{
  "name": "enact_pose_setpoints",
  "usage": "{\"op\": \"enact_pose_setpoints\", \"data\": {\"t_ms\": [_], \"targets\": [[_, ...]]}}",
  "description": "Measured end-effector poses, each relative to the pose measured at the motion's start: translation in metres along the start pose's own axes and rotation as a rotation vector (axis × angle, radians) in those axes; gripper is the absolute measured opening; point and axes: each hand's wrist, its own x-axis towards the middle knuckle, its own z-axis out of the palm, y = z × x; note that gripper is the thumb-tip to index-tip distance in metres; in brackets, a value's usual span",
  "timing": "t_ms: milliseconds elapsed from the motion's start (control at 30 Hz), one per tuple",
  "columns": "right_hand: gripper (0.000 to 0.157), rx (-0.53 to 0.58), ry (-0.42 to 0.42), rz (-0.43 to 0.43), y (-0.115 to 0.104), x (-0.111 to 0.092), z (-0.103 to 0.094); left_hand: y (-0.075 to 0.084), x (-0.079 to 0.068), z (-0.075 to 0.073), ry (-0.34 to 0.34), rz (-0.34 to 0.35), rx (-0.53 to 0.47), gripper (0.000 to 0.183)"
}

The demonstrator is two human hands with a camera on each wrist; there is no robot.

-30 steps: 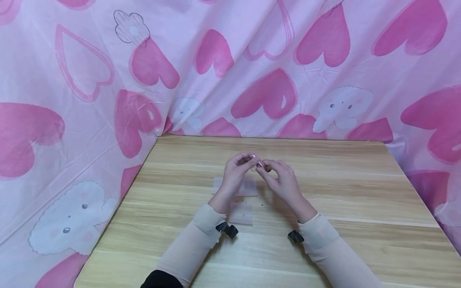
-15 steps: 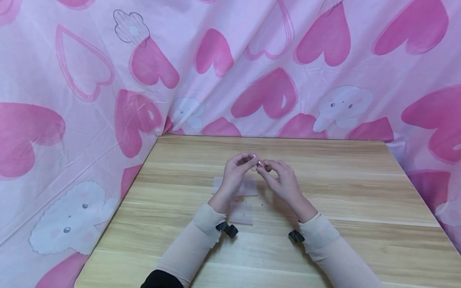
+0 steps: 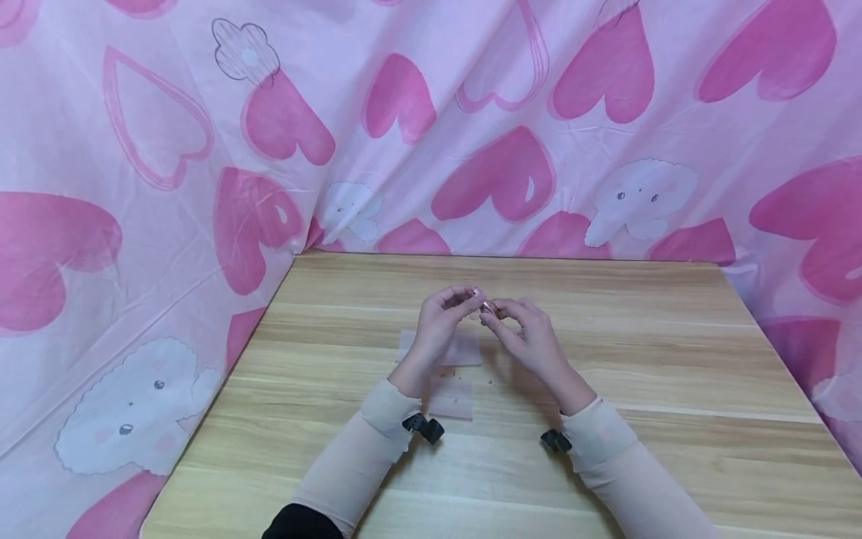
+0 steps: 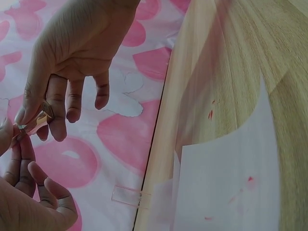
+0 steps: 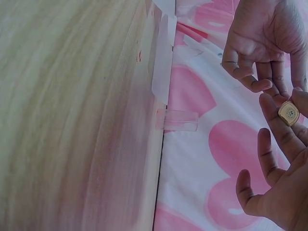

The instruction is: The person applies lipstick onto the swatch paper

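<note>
My right hand (image 3: 532, 333) pinches a small gold lipstick tube (image 4: 37, 122) between thumb and forefinger, its other fingers spread. The tube's squarish base, with a round label (image 5: 289, 113), faces the right wrist camera. From the other side, my left hand (image 3: 436, 322) brings thumb and fingertips together on the tube's reddish far end, partly covered by the fingers. Both hands are raised over the table, fingertips meeting. Below lie two thin whitish sheets, a farther one (image 3: 461, 349) and a nearer one (image 3: 451, 400), with red specks and smears.
A clear rectangular cap (image 5: 178, 120) stands near the sheets in the wrist views. Small red crumbs (image 4: 210, 114) lie on the wooden table (image 3: 673, 359). A pink heart-patterned curtain (image 3: 491, 172) hangs along the table's back and sides.
</note>
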Motion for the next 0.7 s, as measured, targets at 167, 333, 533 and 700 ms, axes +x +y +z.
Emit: {"op": "enact_pose_setpoints", "data": {"t_ms": [167,333,533,700], "targets": [[0.020,0.032,-0.026,0.050,0.000,-0.001,-0.003,0.014,-0.006,0.002,-0.019,0.000,-0.001,0.027],[0.022,0.040,-0.048,0.077,0.000,-0.001,-0.004,0.032,-0.014,0.005,-0.035,-0.023,0.020,0.024],[0.021,0.067,-0.067,0.111,0.000,-0.001,-0.005,0.020,-0.009,0.001,-0.045,-0.030,0.023,0.023],[0.019,0.095,-0.075,0.117,0.000,-0.001,-0.006,0.004,-0.001,-0.003,-0.038,-0.021,0.022,0.026]]}}
